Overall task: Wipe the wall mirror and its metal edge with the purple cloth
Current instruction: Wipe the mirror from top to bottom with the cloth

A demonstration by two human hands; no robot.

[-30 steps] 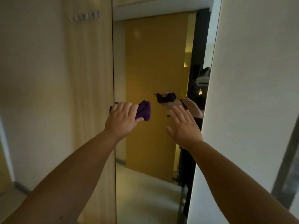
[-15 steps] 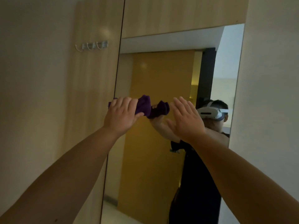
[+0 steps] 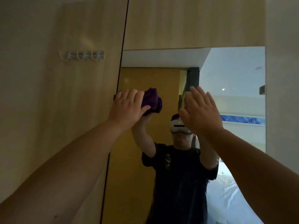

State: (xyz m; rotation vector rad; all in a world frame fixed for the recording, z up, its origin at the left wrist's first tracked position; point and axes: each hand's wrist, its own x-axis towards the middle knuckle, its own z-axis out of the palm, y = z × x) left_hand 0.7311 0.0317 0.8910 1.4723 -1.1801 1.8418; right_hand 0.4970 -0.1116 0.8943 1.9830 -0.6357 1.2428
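A tall wall mirror [image 3: 145, 78] fills the middle of the view, with a thin dark metal edge [image 3: 120, 75] running down its left side. My left hand [image 3: 126, 109] grips a bunched purple cloth [image 3: 152, 101] and holds it against the glass close to that left edge. My right hand [image 3: 200, 110] is raised with straight fingers, its palm towards the glass to the right of the cloth; contact with the glass is unclear. The mirror reflects a person in a dark shirt with both arms up.
A light wood panel [image 3: 64, 110] with a row of small white hooks [image 3: 82, 55] lies left of the mirror. More wood panelling [image 3: 194, 21] sits above the glass, and a pale wall [image 3: 283, 94] borders its right side.
The view has swung upward and to the right, so the mirror's top edge now shows. Both hands have risen along the glass, the cloth still in my left hand near the left edge.
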